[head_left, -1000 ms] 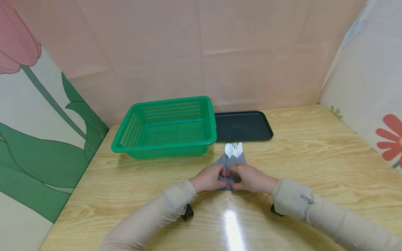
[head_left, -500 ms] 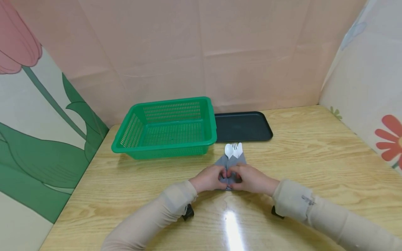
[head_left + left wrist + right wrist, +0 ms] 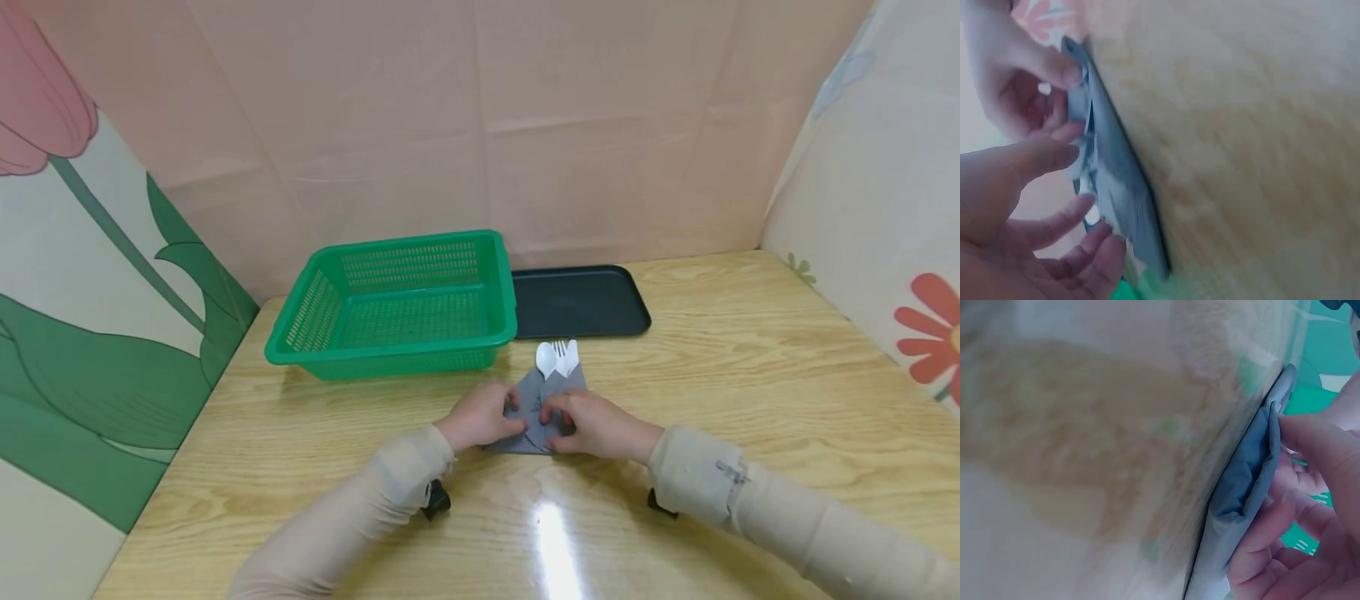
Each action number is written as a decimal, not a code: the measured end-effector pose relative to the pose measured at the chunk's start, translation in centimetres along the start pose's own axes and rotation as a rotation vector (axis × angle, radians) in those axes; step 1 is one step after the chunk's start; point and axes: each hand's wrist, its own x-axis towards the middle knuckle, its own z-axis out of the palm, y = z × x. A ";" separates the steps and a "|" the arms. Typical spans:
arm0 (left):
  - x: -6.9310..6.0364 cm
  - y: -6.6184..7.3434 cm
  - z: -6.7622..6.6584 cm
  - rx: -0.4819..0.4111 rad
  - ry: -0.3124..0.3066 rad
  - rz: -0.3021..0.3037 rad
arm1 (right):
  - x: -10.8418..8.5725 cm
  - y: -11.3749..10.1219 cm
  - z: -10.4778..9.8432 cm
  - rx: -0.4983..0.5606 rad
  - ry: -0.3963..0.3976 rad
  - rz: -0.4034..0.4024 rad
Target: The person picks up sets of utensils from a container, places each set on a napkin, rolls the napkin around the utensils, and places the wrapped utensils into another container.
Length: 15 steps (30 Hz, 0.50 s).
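Note:
A grey cloth napkin [image 3: 532, 410] lies folded on the table, its flaps crossing at the middle. Out of its top poke a white spoon [image 3: 546, 358], a white fork [image 3: 561, 357] and a white knife [image 3: 573, 355]; their handles are hidden in the cloth. My left hand [image 3: 483, 417] is at the napkin's left side, thumb and fingers spread apart, fingertips at the cloth in the left wrist view. My right hand [image 3: 596, 423] holds the right side of the folded napkin with bent thumb and fingers, seen closely in the right wrist view.
A green perforated basket [image 3: 401, 354] stands behind and left of the napkin. Beside it, farther back, lies a black tray [image 3: 581, 302], partly hidden by the basket. The wooden table [image 3: 720, 350] ends at a pink back covering and patterned side walls.
My left hand has moved away from the middle to the left, and the napkin's lower left corner now shows wider. My right hand has hardly moved; the cutlery is unchanged.

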 end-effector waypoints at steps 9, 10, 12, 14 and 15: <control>-0.9 -1.4 -1.2 -0.022 -0.040 -0.109 | 0.0 -0.1 -0.3 0.020 -0.033 0.016; -1.0 -1.5 -1.2 -0.030 -0.041 -0.108 | 0.0 -0.1 -0.3 0.022 -0.033 0.015; -1.2 -1.7 -1.2 -0.047 -0.046 -0.110 | 0.0 0.0 -0.3 0.024 -0.034 0.013; -1.2 -1.9 -1.2 -0.065 -0.058 -0.110 | 0.0 0.0 -0.2 0.026 -0.034 0.010; -1.2 -2.0 -1.2 -0.065 -0.064 -0.106 | 0.0 0.1 -0.2 0.026 -0.034 0.008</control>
